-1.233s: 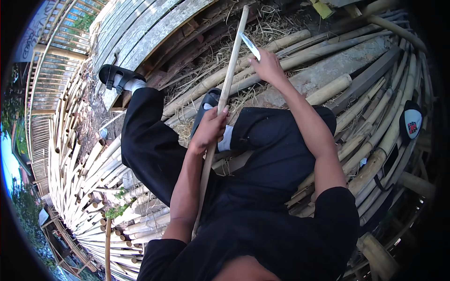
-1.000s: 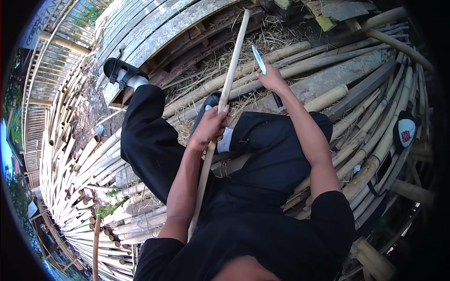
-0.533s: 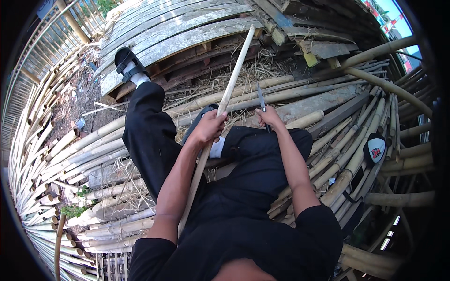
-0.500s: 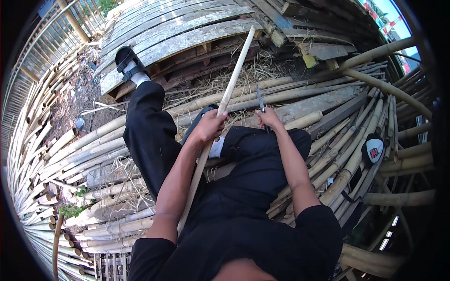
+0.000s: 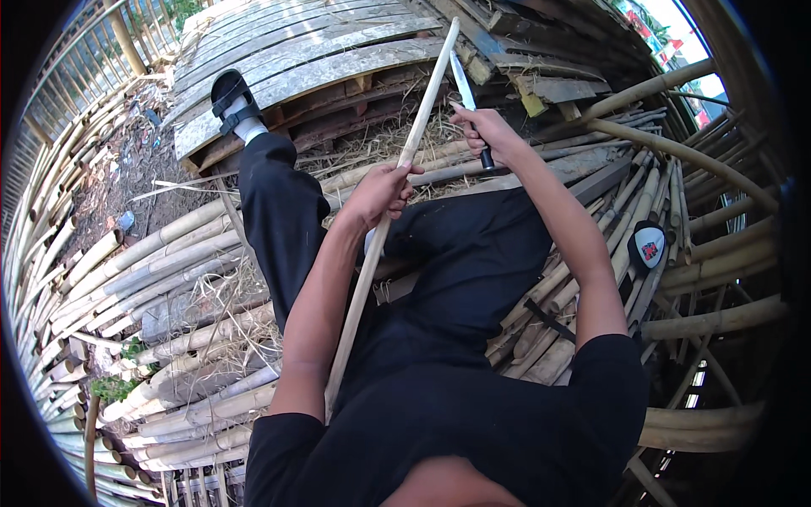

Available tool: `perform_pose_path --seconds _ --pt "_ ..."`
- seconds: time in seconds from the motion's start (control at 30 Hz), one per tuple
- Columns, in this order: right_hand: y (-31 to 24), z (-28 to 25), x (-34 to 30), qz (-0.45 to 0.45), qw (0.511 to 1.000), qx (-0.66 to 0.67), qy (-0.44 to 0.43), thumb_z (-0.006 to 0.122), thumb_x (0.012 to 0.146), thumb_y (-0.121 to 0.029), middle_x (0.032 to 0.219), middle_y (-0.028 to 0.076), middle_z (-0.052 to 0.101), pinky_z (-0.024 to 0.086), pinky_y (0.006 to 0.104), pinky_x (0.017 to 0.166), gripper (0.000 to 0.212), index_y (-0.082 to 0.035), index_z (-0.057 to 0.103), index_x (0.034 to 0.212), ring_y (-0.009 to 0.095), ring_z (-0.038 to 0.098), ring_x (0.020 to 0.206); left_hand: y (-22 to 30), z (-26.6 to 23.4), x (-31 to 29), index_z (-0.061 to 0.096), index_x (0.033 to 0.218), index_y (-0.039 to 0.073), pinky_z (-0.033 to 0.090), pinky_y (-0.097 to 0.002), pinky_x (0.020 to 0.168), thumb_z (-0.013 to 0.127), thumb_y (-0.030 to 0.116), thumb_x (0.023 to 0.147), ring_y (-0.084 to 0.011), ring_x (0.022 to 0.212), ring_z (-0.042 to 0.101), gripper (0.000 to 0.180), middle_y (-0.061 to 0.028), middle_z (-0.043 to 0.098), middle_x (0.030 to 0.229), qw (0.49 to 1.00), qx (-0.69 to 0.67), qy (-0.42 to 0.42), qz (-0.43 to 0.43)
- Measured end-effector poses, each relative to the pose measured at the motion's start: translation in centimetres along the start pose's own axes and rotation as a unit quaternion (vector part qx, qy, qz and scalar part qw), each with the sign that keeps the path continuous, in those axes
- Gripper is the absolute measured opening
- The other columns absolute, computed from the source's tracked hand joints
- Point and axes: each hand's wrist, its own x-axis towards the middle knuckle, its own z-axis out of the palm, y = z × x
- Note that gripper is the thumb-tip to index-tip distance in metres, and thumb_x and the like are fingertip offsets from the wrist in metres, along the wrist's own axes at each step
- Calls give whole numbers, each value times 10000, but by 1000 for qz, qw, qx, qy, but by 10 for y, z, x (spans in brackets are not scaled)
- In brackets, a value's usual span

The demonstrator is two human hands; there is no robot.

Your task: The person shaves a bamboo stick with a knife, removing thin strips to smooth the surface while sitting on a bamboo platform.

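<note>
Bamboo strip (image 5: pixel 397 177) slants up-right, left hand (image 5: pixel 380 190) gripping mid-length, right hand (image 5: pixel 490 135) holding knife (image 5: pixel 466 93).

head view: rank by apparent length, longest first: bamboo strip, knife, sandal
1. Bamboo strip, held in the left hand: by far the longest, spanning most of the frame.
2. Knife in the right hand.
3. Sandal: looks shorter than the knife, but it lies farther away, so that pair is unsure.
</note>
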Motion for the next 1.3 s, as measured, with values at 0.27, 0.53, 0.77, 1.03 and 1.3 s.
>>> perform_pose_path --seconds 0.27,0.53,0.77,1.03,1.3 --pt "-68 42 -13 -11 991 -135 -18 633 902 -397 538 -58 367 241 233 389 374 -38 533 868 43 307 402 21 9 -18 496 1270 9 272 -165 370 402 289 1018 -20 419 320 388 30 445 626 997 -25 -56 42" --pt "-69 46 -23 -35 979 -198 -31 613 929 -296 521 -73 342 216 220 365 259 -46 558 883 27 306 383 24 3 -30 545 1149 31 314 -191 381 429 309 1012 -35 420 355 331 31 455 615 997 -15 -46 63" --pt "-89 -7 -26 -45 967 -249 28 596 936 -312 526 -78 324 218 220 377 292 -26 597 879 29 296 394 28 10 -34 526 1207 22 302 -174 371 402 306 1022 -22 414 334 361 43 423 618 998 0 2 61" --pt "-41 -66 6 4 882 -459 108 681 746 -614 494 9 487 353 276 369 611 -11 609 680 129 433 367 27 5 -36 524 1193 8 313 -178 382 415 318 1016 -20 424 350 374 43 451 632 997 8 30 70" --pt "1 -111 29 111 853 -508 31 736 776 -300 596 64 559 368 329 426 346 25 624 733 169 508 464 29 6 -36 522 1193 12 307 -179 375 415 328 1016 -21 419 345 377 45 445 626 997 11 43 65"
